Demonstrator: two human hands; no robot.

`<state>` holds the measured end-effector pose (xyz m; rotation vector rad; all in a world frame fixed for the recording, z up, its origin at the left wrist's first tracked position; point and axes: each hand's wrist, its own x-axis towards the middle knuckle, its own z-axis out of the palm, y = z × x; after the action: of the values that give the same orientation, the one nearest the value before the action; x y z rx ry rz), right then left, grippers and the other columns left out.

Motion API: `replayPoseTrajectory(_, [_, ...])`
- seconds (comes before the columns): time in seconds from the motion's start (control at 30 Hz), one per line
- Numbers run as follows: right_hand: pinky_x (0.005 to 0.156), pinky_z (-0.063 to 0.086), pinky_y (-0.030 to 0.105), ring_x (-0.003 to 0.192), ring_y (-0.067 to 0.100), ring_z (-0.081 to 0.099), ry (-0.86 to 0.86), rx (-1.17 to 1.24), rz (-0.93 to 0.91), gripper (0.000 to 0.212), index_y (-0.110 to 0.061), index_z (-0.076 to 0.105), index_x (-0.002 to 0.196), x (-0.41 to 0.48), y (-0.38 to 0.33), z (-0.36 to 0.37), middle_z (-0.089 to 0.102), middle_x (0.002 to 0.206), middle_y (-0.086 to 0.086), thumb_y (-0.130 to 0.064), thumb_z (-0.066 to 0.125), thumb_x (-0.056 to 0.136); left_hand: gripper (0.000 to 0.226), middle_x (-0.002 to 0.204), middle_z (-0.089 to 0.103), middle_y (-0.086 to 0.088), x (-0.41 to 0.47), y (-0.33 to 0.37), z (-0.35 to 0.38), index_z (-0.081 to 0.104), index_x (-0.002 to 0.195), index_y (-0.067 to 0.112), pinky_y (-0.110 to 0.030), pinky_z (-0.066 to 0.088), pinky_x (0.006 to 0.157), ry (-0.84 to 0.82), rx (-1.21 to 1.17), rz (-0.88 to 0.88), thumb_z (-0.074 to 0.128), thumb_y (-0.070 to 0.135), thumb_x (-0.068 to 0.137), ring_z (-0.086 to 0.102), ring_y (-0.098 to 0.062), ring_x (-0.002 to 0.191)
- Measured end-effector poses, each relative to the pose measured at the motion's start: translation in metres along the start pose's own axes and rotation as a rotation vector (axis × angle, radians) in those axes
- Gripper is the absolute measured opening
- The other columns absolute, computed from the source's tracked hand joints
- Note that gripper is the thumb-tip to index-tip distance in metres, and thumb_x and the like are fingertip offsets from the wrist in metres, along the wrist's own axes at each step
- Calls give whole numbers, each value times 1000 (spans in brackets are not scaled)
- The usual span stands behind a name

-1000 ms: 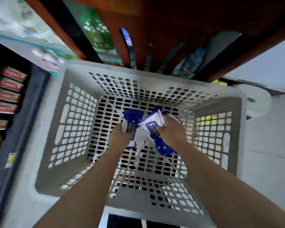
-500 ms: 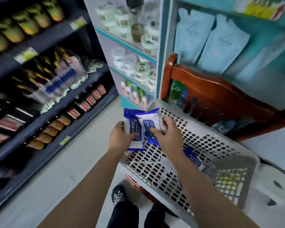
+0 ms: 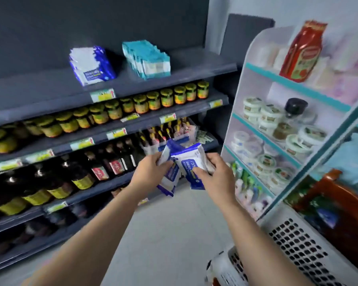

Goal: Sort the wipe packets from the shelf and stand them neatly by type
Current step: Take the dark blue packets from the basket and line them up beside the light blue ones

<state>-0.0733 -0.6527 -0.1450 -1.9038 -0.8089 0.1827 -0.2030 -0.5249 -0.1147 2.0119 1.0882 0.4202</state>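
Both our forearms reach forward, bare, converging at mid-frame. Our left hand (image 3: pixel 151 174) curls closed, thumb on top, fingers beneath its hold. Our right hand (image 3: pixel 216 178) clamps likewise just beside it, thumb pressed across the front.

One head-worn wide-angle view, looking forward and slightly down past both forearms, faces the dark shelf unit (image 3: pixel 112 83) from close by, white rack (image 3: pixel 256 96) at right

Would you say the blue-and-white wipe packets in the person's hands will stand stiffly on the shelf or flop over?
The blue-and-white wipe packets look like soft, glossy film, so probably slippery and bendable. The blue-and-white row on the top shelf leans together, suggesting single packets tip easily.
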Motion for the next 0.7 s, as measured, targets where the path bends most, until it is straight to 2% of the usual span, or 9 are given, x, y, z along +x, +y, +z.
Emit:
replayPoseTrajectory(0.17, [75, 52, 41, 87, 21, 64, -70, -9, -132, 36, -22, 62, 104, 31, -59, 62, 70, 97, -5, -26, 78, 73, 13, 80, 67, 0, 34, -25, -88, 63, 89, 18, -31, 40, 58, 114, 60, 33, 63, 31, 88, 63, -20, 76])
replayPoseTrajectory(0.3, [71, 51, 39, 80, 18, 62, -122, -13, -213, 30, -24, 61, 98, 57, -97, 94, 66, 89, -11, -26, 78, 74, 25, 83, 68, 4, 58, -37, -140, 65, 95, 23, -32, 47, 62, 204, 6, 12, 75, 38, 78, 64, -15, 75])
replayPoseTrajectory(0.43, [69, 50, 37, 80, 14, 61, -177, -24, -276, 27, -25, 60, 97, 91, -126, 115, 67, 88, -13, -25, 77, 76, 21, 73, 64, 10, 89, -42, -176, 64, 87, 24, -26, 38, 51, 263, 9, 47, 76, 38, 78, 58, -6, 63])
replayPoseTrajectory(0.5, [71, 51, 36, 81, 14, 61, -193, -33, -292, 29, -24, 61, 100, 112, -136, 126, 67, 90, -13, -25, 77, 76, 20, 70, 64, 8, 109, -44, -192, 64, 84, 21, -27, 37, 51, 283, 16, 55, 75, 38, 79, 58, -9, 60])
replayPoseTrajectory(0.6, [74, 51, 37, 85, 12, 61, -198, -53, -345, 30, -26, 62, 101, 149, -148, 144, 66, 93, -15, -26, 77, 76, 24, 73, 68, -2, 146, -44, -211, 65, 82, 17, -33, 42, 58, 312, 23, 68, 74, 40, 80, 61, -22, 66])
replayPoseTrajectory(0.7, [79, 52, 42, 92, 12, 63, -210, -55, -414, 31, -23, 63, 103, 190, -157, 163, 68, 101, -10, -26, 77, 76, 27, 81, 70, -5, 189, -42, -226, 66, 87, 17, -35, 45, 63, 324, 38, 84, 73, 42, 80, 63, -23, 74])
